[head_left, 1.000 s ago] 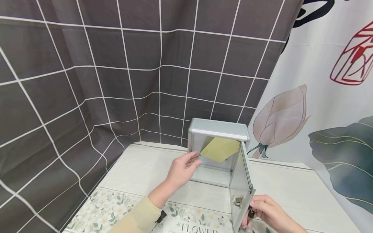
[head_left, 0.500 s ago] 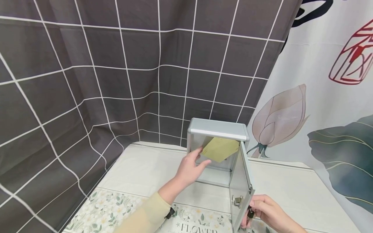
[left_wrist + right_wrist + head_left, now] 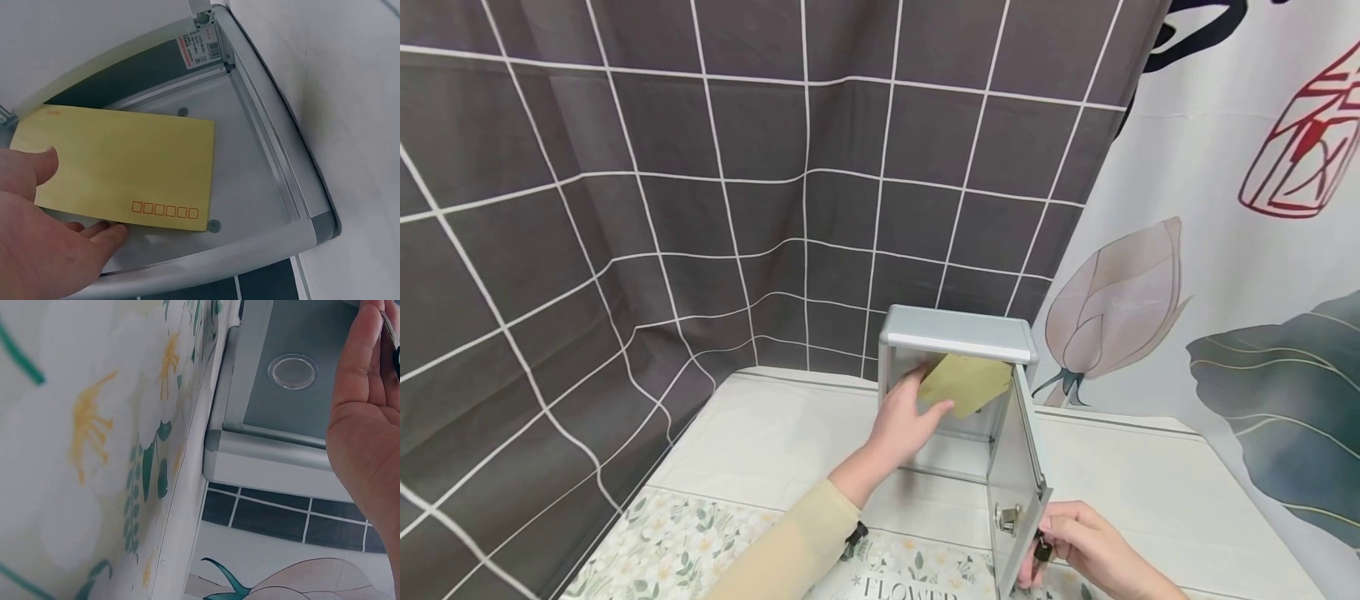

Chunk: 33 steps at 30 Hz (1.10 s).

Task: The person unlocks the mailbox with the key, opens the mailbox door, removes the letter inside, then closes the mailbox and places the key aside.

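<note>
A yellow envelope (image 3: 967,385) with a row of small red squares leans inside a grey metal box (image 3: 957,327). My left hand (image 3: 904,425) reaches into the box at the envelope's left end. In the left wrist view, the thumb of the left hand (image 3: 50,244) lies over the envelope (image 3: 125,165) and the fingertips are at its lower edge, not closed on it. The hinged door (image 3: 1017,467) stands swung out, with a lock (image 3: 1007,518) on its inner face. At the door's free edge, my right hand (image 3: 1086,542) pinches a key (image 3: 390,328) with a black piece hanging from it (image 3: 1042,548).
The box stands on a table with a pale cloth (image 3: 775,425), flowered and lettered along the front. Behind it hangs a dark curtain with white grid lines (image 3: 842,208). A white curtain with a flower print (image 3: 1112,292) hangs at the right. Inside the box is a printed label (image 3: 199,47).
My left hand has moved right and deeper into the box, up to the envelope. The right hand stays at the door's edge with the key. The head view has shifted slightly.
</note>
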Tool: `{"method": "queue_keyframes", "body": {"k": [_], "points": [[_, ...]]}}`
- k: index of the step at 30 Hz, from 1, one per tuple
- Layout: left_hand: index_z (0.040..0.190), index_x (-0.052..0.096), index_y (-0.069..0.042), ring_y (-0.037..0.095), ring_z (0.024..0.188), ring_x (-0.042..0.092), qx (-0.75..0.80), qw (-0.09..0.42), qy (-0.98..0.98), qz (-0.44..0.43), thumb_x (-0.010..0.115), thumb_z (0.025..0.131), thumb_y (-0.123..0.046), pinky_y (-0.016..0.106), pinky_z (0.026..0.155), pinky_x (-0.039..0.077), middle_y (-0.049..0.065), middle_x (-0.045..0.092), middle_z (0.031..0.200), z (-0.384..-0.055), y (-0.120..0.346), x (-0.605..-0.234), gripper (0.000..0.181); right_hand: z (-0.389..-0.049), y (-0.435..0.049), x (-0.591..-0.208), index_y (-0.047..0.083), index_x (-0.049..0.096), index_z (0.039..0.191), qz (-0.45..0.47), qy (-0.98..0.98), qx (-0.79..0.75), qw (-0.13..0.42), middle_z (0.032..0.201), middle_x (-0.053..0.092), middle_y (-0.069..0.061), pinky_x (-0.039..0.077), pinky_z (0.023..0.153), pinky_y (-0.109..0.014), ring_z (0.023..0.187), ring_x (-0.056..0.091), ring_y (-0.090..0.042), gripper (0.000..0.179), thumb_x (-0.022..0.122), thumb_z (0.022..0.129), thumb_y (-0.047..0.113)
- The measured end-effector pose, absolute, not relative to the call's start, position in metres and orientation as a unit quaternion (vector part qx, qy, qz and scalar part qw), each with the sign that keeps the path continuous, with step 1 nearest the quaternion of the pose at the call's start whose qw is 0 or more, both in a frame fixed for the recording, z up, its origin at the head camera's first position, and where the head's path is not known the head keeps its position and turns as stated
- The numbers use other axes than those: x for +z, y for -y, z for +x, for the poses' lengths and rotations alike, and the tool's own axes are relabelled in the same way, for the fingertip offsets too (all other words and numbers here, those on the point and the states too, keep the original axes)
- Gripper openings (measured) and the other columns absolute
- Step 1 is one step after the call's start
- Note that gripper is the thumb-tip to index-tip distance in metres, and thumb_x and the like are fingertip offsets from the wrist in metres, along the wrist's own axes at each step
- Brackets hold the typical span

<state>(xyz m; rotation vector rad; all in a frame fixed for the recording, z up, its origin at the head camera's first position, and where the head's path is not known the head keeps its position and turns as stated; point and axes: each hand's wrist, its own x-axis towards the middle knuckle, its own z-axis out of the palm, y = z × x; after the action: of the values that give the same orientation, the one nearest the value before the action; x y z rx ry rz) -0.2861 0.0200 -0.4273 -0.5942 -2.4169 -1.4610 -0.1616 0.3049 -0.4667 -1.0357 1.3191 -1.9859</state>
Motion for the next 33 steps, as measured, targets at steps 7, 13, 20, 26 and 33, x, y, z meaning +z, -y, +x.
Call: {"method": "queue_keyframes", "body": {"k": [7, 13, 20, 26, 33], "points": [[0.163, 0.053, -0.003, 0.038, 0.14, 0.063, -0.488, 0.142, 0.839, -0.194, 0.085, 0.1, -0.032, 0.055, 0.118, 0.053, 0.018, 0.063, 0.156, -0.296, -0.029, -0.425, 0.076, -0.161, -0.304, -0.464, -0.022, 0.065, 0.123, -0.384, -0.495, -0.733, 0.265, 0.114, 0.084, -0.016, 0.067, 0.092, -0.031, 0.106, 0.081, -0.02, 0.057, 0.011, 0.111, -0.009], [0.161, 0.056, -0.007, 0.034, 0.135, 0.066, -0.478, 0.15, 0.842, -0.197, 0.085, 0.1, -0.03, 0.051, 0.115, 0.056, 0.015, 0.067, 0.15, -0.304, -0.036, -0.424, 0.072, -0.16, -0.305, -0.465, -0.021, 0.067, 0.123, -0.38, -0.507, -0.729, 0.26, 0.113, 0.084, -0.014, 0.068, 0.091, -0.031, 0.105, 0.081, -0.019, 0.058, 0.011, 0.111, -0.01], [0.159, 0.058, -0.006, 0.034, 0.138, 0.065, -0.496, 0.151, 0.833, -0.195, 0.085, 0.1, -0.028, 0.052, 0.117, 0.055, 0.016, 0.067, 0.152, -0.316, -0.042, -0.423, 0.069, -0.16, -0.306, -0.464, -0.021, 0.067, 0.123, -0.374, -0.531, -0.718, 0.25, 0.11, 0.084, -0.016, 0.069, 0.089, -0.034, 0.102, 0.082, -0.019, 0.057, 0.013, 0.113, -0.007], [0.154, 0.061, -0.007, 0.03, 0.131, 0.068, -0.502, 0.145, 0.831, -0.192, 0.086, 0.1, -0.027, 0.049, 0.112, 0.058, 0.013, 0.071, 0.146, -0.322, -0.043, -0.426, 0.063, -0.16, -0.305, -0.463, -0.024, 0.064, 0.121, -0.375, -0.518, -0.725, 0.255, 0.112, 0.083, -0.017, 0.069, 0.091, -0.036, 0.103, 0.082, -0.021, 0.053, 0.014, 0.114, -0.007], [0.147, 0.066, -0.007, 0.028, 0.116, 0.071, -0.5, 0.147, 0.831, -0.195, 0.089, 0.097, -0.028, 0.047, 0.102, 0.061, 0.013, 0.076, 0.131, -0.326, -0.042, -0.429, 0.059, -0.16, -0.304, -0.464, -0.025, 0.063, 0.119, -0.374, -0.52, -0.725, 0.255, 0.112, 0.083, -0.018, 0.069, 0.091, -0.037, 0.103, 0.082, -0.022, 0.051, 0.015, 0.114, -0.007]]}}
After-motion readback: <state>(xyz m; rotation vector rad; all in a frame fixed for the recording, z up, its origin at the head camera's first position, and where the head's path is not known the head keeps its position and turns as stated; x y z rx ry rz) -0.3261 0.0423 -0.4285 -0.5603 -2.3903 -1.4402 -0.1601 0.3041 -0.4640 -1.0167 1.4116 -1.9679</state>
